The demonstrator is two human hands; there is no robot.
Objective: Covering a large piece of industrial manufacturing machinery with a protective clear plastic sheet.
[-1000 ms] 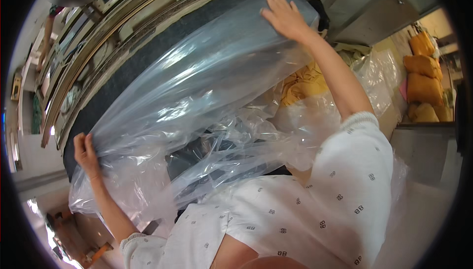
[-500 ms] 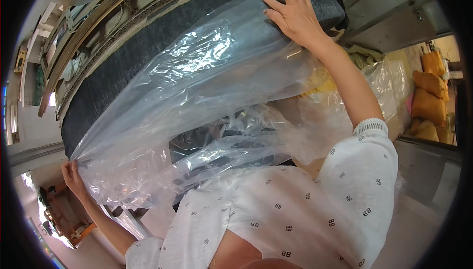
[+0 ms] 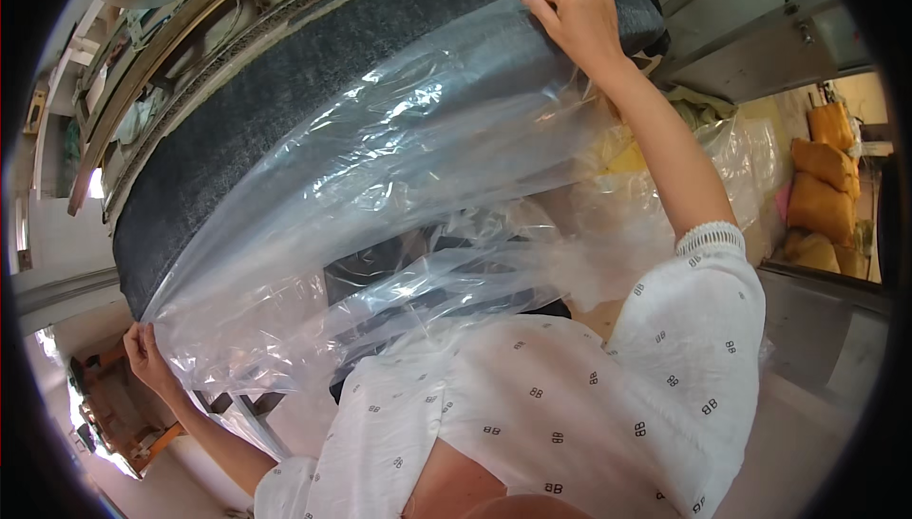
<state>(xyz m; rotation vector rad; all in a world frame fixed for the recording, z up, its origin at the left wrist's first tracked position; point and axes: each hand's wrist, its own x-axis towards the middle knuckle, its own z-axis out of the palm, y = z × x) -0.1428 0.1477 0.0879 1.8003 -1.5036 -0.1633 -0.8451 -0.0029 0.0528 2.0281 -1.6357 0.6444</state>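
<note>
A wide sheet of clear plastic film (image 3: 370, 153) is stretched slantwise over a long dark grey work surface (image 3: 218, 139). At the surface's left end, my left hand (image 3: 147, 358) pinches the near-left corner of the film. My right hand (image 3: 584, 25), reached far out at the upper right, has its fingers curled and closed on the film's far corner. Between the two hands the film's far edge runs taut. Its nearer part hangs in loose, shiny folds toward my body.
Behind the dark surface run long metal rails (image 3: 199, 39) of a machine frame. More crumpled clear film (image 3: 736, 163) lies to the right, with yellow-orange bundles (image 3: 822, 191) beyond it. A grey metal panel (image 3: 736, 68) stands at the upper right. Below left is a brown wooden frame (image 3: 123, 405).
My right hand has gone from lying spread on the film to closing on its corner, a little farther out. The film's far edge has drawn nearer to me across the dark surface.
</note>
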